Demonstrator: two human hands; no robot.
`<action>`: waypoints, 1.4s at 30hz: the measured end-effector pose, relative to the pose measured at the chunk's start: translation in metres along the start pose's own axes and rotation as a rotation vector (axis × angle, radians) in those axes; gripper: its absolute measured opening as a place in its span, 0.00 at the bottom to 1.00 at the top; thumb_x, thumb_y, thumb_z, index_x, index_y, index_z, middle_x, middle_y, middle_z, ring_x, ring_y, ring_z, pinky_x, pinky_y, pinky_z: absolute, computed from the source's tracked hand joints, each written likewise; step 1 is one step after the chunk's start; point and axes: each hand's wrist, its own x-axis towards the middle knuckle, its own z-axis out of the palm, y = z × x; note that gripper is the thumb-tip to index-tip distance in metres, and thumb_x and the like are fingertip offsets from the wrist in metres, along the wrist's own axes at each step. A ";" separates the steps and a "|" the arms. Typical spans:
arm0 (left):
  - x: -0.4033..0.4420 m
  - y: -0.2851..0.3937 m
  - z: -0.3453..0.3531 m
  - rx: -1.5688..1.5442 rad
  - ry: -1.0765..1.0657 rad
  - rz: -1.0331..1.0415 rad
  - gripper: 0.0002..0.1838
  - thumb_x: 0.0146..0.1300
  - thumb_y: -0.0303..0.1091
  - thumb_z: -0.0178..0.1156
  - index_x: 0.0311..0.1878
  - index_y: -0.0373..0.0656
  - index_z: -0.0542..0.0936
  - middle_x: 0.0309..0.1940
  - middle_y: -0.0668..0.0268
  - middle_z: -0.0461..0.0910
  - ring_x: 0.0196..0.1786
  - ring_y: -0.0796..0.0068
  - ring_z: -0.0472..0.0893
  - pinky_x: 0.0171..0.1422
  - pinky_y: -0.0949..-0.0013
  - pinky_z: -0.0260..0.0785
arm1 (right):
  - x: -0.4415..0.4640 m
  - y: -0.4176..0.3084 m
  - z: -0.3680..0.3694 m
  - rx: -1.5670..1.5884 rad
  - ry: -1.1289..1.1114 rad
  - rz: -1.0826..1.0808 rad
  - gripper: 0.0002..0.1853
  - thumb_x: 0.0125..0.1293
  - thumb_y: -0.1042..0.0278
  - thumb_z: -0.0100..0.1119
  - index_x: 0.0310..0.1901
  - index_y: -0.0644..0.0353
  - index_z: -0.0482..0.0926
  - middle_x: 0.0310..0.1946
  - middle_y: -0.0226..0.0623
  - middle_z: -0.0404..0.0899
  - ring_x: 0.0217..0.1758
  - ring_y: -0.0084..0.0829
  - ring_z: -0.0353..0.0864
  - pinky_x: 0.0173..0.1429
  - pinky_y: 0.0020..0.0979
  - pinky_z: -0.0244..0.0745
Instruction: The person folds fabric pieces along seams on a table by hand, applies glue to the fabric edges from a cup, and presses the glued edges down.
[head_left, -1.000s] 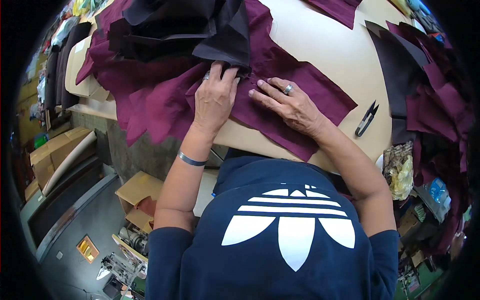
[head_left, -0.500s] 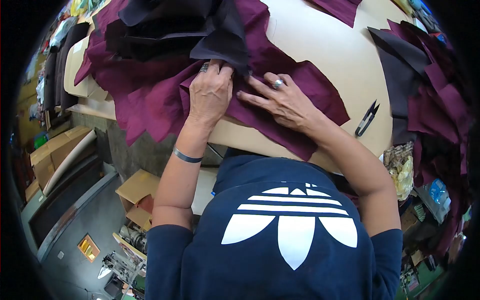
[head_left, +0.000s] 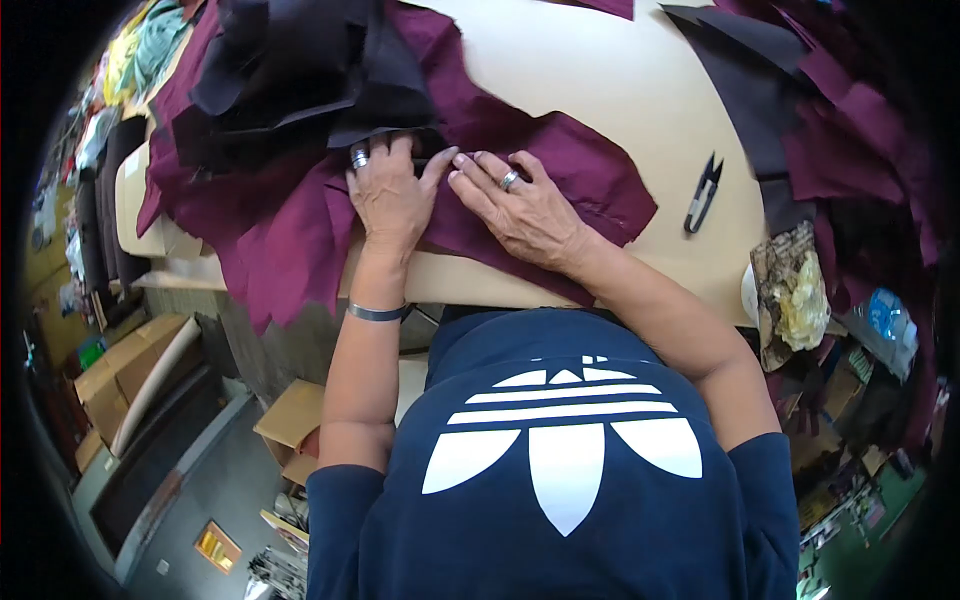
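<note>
Maroon fabric (head_left: 590,170) lies spread and creased over the pale tabletop. On its left part rests a crumpled heap of black fabric (head_left: 280,100). My left hand (head_left: 392,195) is at the lower edge of the black fabric, its fingertips partly hidden under that edge, thumb pointing right. Beside it, my right hand (head_left: 525,205) lies on the maroon fabric, fingers bent and somewhat apart, with the index fingertip close to the left thumb. Black thread snips (head_left: 704,195) lie on the table to the right of both hands.
More black and maroon fabric (head_left: 850,140) hangs at the table's right edge. A crinkled yellowish bundle (head_left: 800,290) sits at the near right corner. Dark rolls (head_left: 125,200) stand at the left, and cardboard boxes (head_left: 130,370) are below. The table's front edge runs by my waist.
The view has shifted, so the table's contents appear further left. My hands have come closer together, and the left thumb has spread out toward the right fingertips.
</note>
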 end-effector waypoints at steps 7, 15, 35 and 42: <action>-0.002 -0.005 0.007 0.014 -0.028 0.003 0.23 0.54 0.55 0.61 0.36 0.41 0.77 0.39 0.59 0.74 0.44 0.54 0.72 0.47 0.54 0.65 | -0.063 0.007 -0.042 -0.019 -0.108 0.092 0.20 0.64 0.67 0.40 0.56 0.64 0.69 0.58 0.44 0.71 0.64 0.37 0.68 0.67 0.39 0.60; -0.005 -0.011 0.018 0.014 0.074 0.055 0.21 0.55 0.51 0.63 0.37 0.41 0.78 0.41 0.57 0.75 0.45 0.52 0.72 0.49 0.52 0.64 | -0.133 0.012 -0.081 0.017 -0.158 0.263 0.24 0.58 0.78 0.48 0.59 0.67 0.67 0.55 0.47 0.73 0.62 0.42 0.70 0.65 0.40 0.64; -0.033 -0.004 -0.005 -0.176 -0.210 0.601 0.37 0.49 0.45 0.63 0.64 0.47 0.65 0.66 0.66 0.61 0.66 0.62 0.65 0.63 0.56 0.61 | -0.095 0.032 -0.076 0.242 0.091 0.636 0.38 0.48 0.84 0.55 0.65 0.54 0.62 0.36 0.38 0.76 0.43 0.40 0.75 0.50 0.37 0.69; -0.011 -0.005 -0.010 -0.286 -0.127 0.597 0.24 0.46 0.24 0.56 0.51 0.47 0.75 0.50 0.68 0.77 0.50 0.69 0.78 0.54 0.64 0.67 | -0.063 0.044 -0.091 0.405 0.400 0.570 0.31 0.56 0.82 0.57 0.62 0.49 0.65 0.32 0.39 0.76 0.35 0.38 0.75 0.44 0.36 0.71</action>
